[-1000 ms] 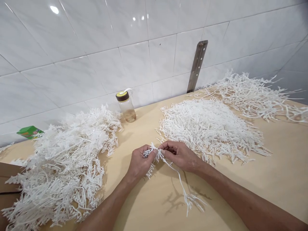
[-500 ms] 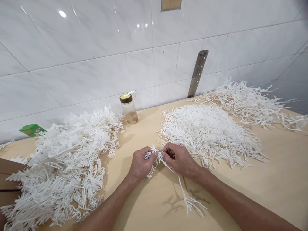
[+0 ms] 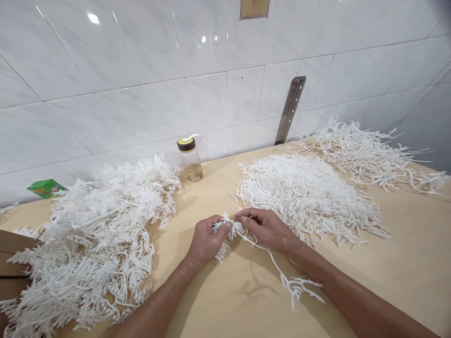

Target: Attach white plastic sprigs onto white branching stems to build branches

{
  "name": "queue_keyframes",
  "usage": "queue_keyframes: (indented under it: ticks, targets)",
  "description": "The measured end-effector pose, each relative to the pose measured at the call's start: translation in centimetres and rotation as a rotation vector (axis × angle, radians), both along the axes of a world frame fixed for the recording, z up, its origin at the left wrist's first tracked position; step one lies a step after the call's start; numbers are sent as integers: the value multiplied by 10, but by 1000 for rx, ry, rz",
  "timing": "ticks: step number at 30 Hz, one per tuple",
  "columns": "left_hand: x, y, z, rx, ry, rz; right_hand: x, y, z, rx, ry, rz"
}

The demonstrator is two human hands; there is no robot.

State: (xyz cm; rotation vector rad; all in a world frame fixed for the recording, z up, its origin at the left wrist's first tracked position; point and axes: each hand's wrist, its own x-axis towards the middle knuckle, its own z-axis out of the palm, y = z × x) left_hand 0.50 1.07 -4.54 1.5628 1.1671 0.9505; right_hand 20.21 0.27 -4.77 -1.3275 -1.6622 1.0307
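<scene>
Your left hand point(image 3: 206, 239) pinching a bunch of white sprigs point(image 3: 237, 229), your right hand point(image 3: 269, 230) at its right edge, grip unclear, a branched strand point(image 3: 274, 262) trailing below, white heap point(image 3: 299, 185) beyond your right hand, bottle point(image 3: 192, 166) beyond your left.

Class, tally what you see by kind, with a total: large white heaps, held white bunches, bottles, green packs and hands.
Large white heaps: 3 (left heap, middle heap, far-right heap)
Held white bunch: 1
Bottle: 1
Green pack: 1
Hands: 2 (left hand, right hand)
Total: 8
</scene>
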Motion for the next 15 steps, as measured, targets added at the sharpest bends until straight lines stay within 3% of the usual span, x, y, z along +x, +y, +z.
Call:
queue_keyframes:
  ticks: [6,15]
  targets:
    - [0,1,-4,25,31,31,1,-2,7,-134,74,97]
    - [3,-1,-5,60,60,55,-2,-2,6,-187,182,83]
